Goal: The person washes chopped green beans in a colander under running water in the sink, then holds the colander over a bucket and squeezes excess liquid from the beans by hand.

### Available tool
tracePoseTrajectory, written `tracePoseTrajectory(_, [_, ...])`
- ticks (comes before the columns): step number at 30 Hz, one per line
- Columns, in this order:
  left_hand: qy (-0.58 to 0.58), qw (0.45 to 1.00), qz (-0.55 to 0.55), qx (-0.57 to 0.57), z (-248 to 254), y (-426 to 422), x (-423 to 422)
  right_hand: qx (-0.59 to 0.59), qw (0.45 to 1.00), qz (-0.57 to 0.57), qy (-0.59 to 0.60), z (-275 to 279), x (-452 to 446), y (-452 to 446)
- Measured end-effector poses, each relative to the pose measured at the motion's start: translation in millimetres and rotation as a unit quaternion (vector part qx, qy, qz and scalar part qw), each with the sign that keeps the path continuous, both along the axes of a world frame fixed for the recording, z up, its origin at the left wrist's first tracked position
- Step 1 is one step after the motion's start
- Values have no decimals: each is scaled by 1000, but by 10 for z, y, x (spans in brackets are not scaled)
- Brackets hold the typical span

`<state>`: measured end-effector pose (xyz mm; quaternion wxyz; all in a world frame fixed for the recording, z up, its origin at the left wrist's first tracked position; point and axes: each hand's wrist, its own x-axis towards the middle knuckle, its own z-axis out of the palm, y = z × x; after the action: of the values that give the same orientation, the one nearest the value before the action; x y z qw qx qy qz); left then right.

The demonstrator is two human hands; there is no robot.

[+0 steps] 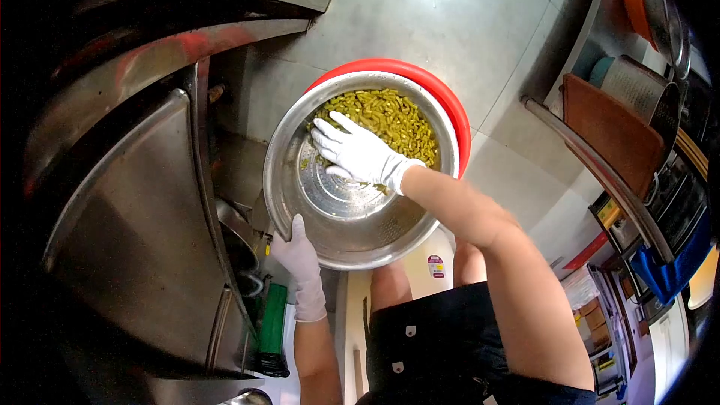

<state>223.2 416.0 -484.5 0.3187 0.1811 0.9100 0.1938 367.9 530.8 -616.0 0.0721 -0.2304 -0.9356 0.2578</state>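
A wide stainless-steel basin [397,234] with small perforations in its wall is in the middle of the view. Chopped green vegetable pieces [394,121], possibly beans, lie heaped along its far side, and the near part of its floor is bare metal. My right hand [354,151], in a white glove, rests palm down over the edge of the heap with its fingers stretched out. My left hand [298,252], also gloved in white, grips the basin's rim at the near left, thumb on top. A red tub [442,97] shows behind and under the basin.
Steel kitchen cabinets [142,232] stand close on the left. A green box [272,319] is below them. To the right, a rack with a metal rail [600,165] holds a brown board [611,131] and pans. Grey floor tiles [450,7] extend ahead.
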Motion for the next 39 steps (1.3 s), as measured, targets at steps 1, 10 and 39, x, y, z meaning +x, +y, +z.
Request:
tracePoseTrajectory(1, [-1, 1000, 3, -5, 1, 35, 1, 3, 1000, -13, 1, -11, -15, -30])
tracePoseTrajectory(10, [-25, 999, 12, 19, -102, 4, 8, 34, 999, -25, -3, -163, -44, -28])
tracePoseTrajectory(39, [-50, 999, -3, 10, -26, 88, 51, -32, 999, -21, -8, -240, -98, 7])
